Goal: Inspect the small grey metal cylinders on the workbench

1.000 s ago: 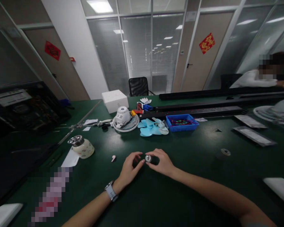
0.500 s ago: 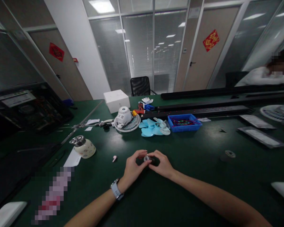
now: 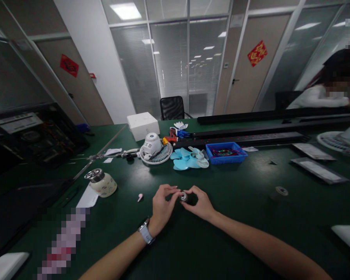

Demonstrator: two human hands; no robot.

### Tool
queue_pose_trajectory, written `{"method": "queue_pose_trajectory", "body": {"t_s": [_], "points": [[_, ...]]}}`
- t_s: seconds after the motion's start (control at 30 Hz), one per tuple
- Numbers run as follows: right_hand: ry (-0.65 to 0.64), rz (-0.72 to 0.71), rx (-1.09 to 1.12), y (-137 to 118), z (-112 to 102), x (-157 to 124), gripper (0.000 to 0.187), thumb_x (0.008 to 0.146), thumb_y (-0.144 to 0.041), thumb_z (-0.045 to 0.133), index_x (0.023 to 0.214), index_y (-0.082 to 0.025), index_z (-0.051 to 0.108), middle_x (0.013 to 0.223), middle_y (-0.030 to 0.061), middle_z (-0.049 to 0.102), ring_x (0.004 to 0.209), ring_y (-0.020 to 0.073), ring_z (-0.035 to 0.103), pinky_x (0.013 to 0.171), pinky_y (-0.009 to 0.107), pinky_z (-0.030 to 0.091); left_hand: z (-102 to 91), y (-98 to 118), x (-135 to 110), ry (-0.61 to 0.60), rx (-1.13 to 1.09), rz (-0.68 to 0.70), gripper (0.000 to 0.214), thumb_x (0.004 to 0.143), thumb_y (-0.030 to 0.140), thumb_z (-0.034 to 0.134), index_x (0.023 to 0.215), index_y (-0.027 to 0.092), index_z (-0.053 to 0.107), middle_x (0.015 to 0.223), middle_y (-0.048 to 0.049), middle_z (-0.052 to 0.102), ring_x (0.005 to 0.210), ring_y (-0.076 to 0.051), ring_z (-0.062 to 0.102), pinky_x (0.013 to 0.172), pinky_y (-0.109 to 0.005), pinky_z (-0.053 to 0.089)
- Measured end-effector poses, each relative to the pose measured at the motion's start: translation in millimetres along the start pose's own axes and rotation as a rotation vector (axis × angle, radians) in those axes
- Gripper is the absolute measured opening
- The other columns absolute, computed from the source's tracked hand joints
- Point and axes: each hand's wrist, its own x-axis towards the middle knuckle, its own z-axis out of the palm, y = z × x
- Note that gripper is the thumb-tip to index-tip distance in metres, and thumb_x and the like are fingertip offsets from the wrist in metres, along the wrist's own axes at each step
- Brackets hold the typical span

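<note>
Both my hands meet over the green table [image 3: 227,233] on a small dark round part with a silver centre [image 3: 183,196]. My left hand [image 3: 162,206], with a watch on its wrist, pinches the part from the left, fingers curled. My right hand [image 3: 200,203] grips it from the right with thumb and fingertips. The part rests just above or on the table top; I cannot tell which. A tiny pink piece [image 3: 139,197] lies to the left of my left hand.
Farther back lie a white fan grille with motor [image 3: 155,149], light-blue fan blades [image 3: 189,158], a blue tray [image 3: 226,151] and a white box [image 3: 142,125]. A lidded cup [image 3: 100,182] stands left. A small round disc [image 3: 280,191] lies right. Another person sits at the far right.
My hands have closed in tighter on the small round part. The view shifted slightly; the person at the far right has moved a little.
</note>
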Motion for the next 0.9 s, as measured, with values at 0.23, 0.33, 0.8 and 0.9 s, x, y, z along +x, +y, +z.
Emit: {"method": "queue_pose_trajectory", "body": {"t_s": [0.23, 0.33, 0.8, 0.9], "points": [[0.014, 0.077, -0.012, 6.6, -2.8, -1.0, 0.026, 0.07, -0.033, 0.07, 0.086, -0.02, 0.055, 0.086, 0.0022, 0.064, 0.078, 0.017, 0.061, 0.072, 0.031, 0.048, -20.1, -36.5, 1.7, -0.247, -0.091, -0.137, 0.035, 0.076, 0.032, 0.072, 0.1, 0.021, 0.049, 0.086, -0.0008, 0.073, 0.087, -0.02, 0.071, 0.085, -0.038, 0.053], [0.014, 0.081, -0.004, 6.2, -2.4, -0.3, 0.027, 0.069, -0.031, 0.07, 0.088, -0.02, 0.055, 0.087, 0.0023, 0.064, 0.078, 0.0163, 0.061, 0.072, 0.03, 0.049, -19.9, -47.4, -2.1, -0.358, -0.073, -0.143, 0.05, 0.071, 0.035, 0.076, 0.111, 0.022, 0.049, 0.086, -0.0019, 0.074, 0.096, -0.022, 0.069, 0.092, -0.044, 0.049], [-0.22, 0.36, -0.774, 39.5, -171.2, 16.3, 0.028, 0.068, -0.038, 0.068, 0.094, -0.026, 0.065, 0.084, 0.0002, 0.071, 0.076, 0.0198, 0.066, 0.066, 0.029, 0.046, -27.4, -48.6, 0.9, -0.186, -0.034, -0.189, 0.043, 0.093, 0.044, 0.041, 0.066, 0.018, 0.062, 0.079, -0.0047, 0.067, 0.083, -0.019, 0.062, 0.08, -0.031, 0.047], [-0.2, 0.575, -1.008, 60.0, -227.8, 18.3, 0.028, 0.064, -0.036, 0.073, 0.088, -0.023, 0.069, 0.081, 0.0073, 0.071, 0.074, 0.0243, 0.066, 0.063, 0.032, 0.043, -27.1, -50.2, 0.9, -0.177, -0.052, -0.165, 0.038, 0.092, 0.04, 0.043, 0.07, 0.017, 0.064, 0.08, -0.0045, 0.066, 0.08, -0.018, 0.06, 0.075, -0.029, 0.046]]}}
